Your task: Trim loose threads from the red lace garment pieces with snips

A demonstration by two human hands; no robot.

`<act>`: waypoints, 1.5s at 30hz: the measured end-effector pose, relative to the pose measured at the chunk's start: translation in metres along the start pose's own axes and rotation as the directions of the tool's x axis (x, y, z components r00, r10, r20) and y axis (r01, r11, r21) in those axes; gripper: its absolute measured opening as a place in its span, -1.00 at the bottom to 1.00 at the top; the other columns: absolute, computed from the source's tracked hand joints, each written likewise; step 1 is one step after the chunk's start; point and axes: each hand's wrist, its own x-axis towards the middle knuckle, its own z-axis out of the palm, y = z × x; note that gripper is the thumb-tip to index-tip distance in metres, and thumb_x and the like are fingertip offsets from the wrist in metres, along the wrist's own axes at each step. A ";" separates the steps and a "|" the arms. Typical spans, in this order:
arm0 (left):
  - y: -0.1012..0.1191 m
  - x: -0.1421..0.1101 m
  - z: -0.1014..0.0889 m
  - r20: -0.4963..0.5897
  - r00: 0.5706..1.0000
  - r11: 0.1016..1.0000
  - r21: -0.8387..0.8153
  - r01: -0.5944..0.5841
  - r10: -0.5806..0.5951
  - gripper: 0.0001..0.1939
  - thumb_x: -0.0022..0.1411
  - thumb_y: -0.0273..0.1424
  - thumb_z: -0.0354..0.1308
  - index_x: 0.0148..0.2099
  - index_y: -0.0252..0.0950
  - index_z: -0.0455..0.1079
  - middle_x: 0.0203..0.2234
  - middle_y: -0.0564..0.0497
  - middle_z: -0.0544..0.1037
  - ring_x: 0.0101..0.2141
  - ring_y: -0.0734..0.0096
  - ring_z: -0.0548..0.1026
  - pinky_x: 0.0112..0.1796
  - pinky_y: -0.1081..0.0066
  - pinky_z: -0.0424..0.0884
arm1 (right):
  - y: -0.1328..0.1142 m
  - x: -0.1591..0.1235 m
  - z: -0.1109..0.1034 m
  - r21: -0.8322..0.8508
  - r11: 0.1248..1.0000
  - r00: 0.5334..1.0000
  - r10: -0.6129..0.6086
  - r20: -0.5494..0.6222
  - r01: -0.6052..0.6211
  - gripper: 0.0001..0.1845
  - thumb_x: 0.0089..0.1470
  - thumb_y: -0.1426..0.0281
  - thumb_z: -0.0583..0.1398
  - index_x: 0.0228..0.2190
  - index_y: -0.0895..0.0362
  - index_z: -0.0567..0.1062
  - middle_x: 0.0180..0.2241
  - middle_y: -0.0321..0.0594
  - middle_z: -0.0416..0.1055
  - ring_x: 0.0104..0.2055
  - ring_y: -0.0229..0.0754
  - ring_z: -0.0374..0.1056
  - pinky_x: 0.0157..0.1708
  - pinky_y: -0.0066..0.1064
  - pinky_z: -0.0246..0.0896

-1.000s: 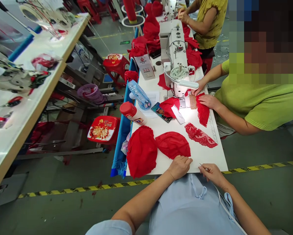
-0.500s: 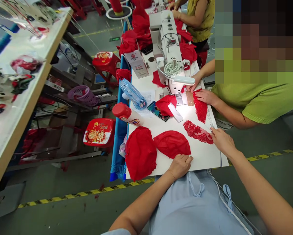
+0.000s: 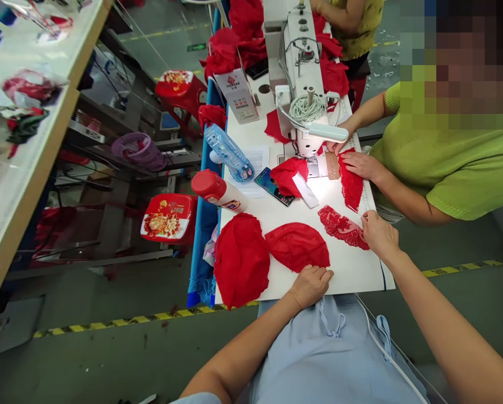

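My left hand [image 3: 312, 285] rests on the table's front edge with its fingers curled. It lies against the lower edge of a pointed red fabric piece [image 3: 297, 246]; what is under the fingers is hidden. A larger rounded red fabric piece [image 3: 241, 261] lies to the left. At the right edge, my right hand [image 3: 381, 235] is closed on a thin pointed metal tool [image 3: 356, 212], too slim to name. Its tip reaches the lower end of a red lace strip [image 3: 351, 182] by the co-worker's hand [image 3: 363, 165]. A red lace piece [image 3: 342, 227] lies just left of my right hand.
A sewing machine [image 3: 305, 73] stands beyond, a co-worker in green at its right. On the table are a red-capped bottle [image 3: 220, 191], a blue clear case [image 3: 229, 152], a phone [image 3: 274, 186] and a box [image 3: 237, 95]. Red stools [image 3: 167, 217] stand left of the table.
The tip of the tool in my right hand has shifted from the red lace piece towards the co-worker's lace strip. My left hand stays by the red fabric. The view has shifted slightly.
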 end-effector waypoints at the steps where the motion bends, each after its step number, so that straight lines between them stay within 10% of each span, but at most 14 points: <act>1: 0.000 0.000 0.000 -0.007 1.000 1.000 0.002 -0.002 0.002 -0.84 0.19 -0.60 0.01 -0.25 -0.27 0.32 -0.57 0.08 0.39 -0.50 0.40 0.37 -0.45 0.32 0.14 | 0.000 0.001 0.000 -0.004 1.000 1.000 0.007 0.004 -0.007 -0.69 0.32 0.30 -0.10 -0.06 0.12 0.33 -0.07 -0.03 0.48 -0.17 0.01 0.44 -0.44 -0.32 0.02; 30: 0.001 0.000 0.000 0.005 1.000 1.000 -0.001 0.000 0.000 -0.84 0.17 -0.61 0.02 -0.24 -0.28 0.32 -0.56 0.07 0.38 -0.50 0.40 0.35 -0.45 0.33 0.11 | 0.016 0.000 0.018 0.105 0.994 0.997 0.002 -0.079 0.007 -0.67 0.29 0.31 -0.06 -0.06 0.13 0.40 -0.09 -0.04 0.50 -0.28 -0.08 0.41 -0.50 -0.37 -0.01; 45: 0.001 -0.001 0.001 0.002 1.000 1.000 0.004 0.021 -0.021 -0.83 0.17 -0.61 0.02 -0.26 -0.27 0.33 -0.57 0.08 0.39 -0.50 0.41 0.36 -0.45 0.32 0.12 | 0.050 -0.082 0.088 0.469 0.755 0.884 -0.330 -0.332 0.458 -0.68 0.25 0.19 -0.05 -0.21 0.08 0.40 -0.31 -0.09 0.54 -0.31 -0.08 0.49 -0.29 -0.29 0.37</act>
